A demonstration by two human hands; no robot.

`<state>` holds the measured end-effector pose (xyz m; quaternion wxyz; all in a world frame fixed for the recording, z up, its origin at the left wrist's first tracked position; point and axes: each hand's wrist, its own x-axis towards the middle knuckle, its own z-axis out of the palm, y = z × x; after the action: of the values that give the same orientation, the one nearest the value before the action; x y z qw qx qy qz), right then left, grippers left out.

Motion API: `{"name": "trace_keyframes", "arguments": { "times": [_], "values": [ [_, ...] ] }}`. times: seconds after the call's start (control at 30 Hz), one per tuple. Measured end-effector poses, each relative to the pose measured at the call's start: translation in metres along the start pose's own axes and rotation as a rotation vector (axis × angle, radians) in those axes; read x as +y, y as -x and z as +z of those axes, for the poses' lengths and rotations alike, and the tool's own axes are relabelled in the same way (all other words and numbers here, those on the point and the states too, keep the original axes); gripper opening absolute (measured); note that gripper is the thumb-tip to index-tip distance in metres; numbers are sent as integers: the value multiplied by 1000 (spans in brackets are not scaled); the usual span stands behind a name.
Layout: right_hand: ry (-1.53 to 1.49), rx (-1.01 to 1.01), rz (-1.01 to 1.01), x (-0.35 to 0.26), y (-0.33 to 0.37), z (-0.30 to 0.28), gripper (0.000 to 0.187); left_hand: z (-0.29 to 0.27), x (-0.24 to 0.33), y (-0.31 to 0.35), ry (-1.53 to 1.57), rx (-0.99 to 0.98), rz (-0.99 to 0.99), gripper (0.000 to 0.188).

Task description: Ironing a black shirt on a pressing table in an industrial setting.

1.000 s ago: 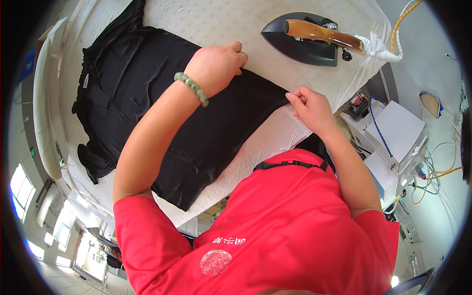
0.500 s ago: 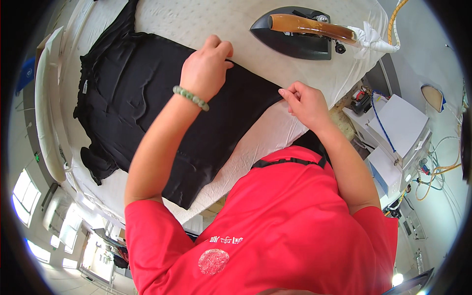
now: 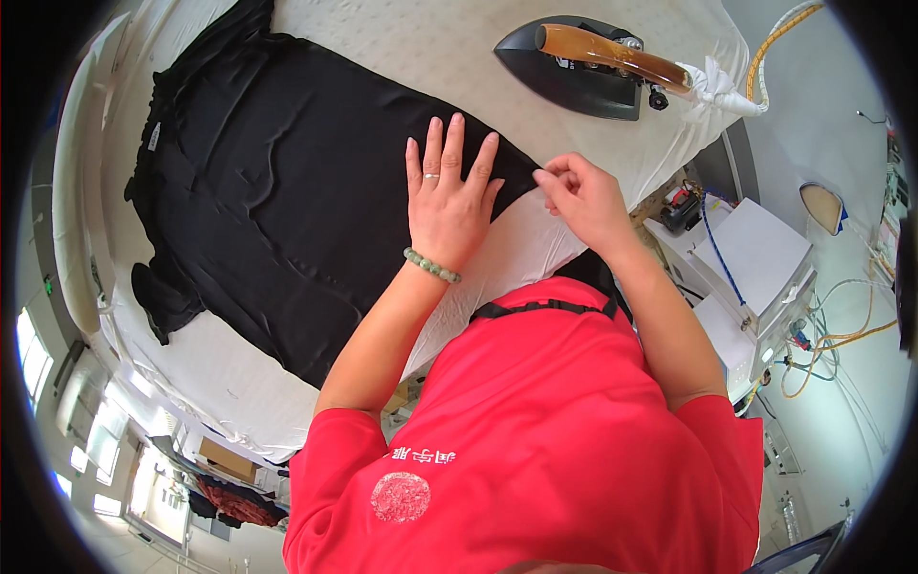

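A black garment (image 3: pixel 287 182) lies spread over the white padded ironing table (image 3: pixel 392 38), with a few creases across its middle and a small white label near its gathered left end. My left hand (image 3: pixel 448 196) rests flat on the cloth near its right end, fingers spread, a ring on one finger and a green bead bracelet at the wrist. At the garment's right corner, my right hand (image 3: pixel 585 196) pinches the edge of the cloth between thumb and bent fingers.
A dark iron (image 3: pixel 574 77) with a brown handle stands on the table beyond my right hand, its hose (image 3: pixel 765 72) running off to the right. White equipment (image 3: pixel 755 258) with cables is at the right. A long padded board (image 3: pixel 75 210) runs along the left side.
My left hand has let go of the garment's far edge, come nearer and flattened on the cloth. My right hand still pinches the corner, and the near edge has shifted.
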<state>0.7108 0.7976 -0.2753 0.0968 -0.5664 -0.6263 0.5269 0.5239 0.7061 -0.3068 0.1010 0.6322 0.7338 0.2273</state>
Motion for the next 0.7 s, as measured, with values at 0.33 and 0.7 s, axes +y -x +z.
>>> {"name": "trace_keyframes", "arguments": {
  "times": [0.33, 0.7],
  "values": [
    [522, -73, 49, -10, -12, -7, 18, 5, 9, 8, -14, -37, 15, 59],
    [944, 477, -1035, -101, -88, -84, 35, -10, 19, 11, 53, -113, 36, 67]
  ]
}}
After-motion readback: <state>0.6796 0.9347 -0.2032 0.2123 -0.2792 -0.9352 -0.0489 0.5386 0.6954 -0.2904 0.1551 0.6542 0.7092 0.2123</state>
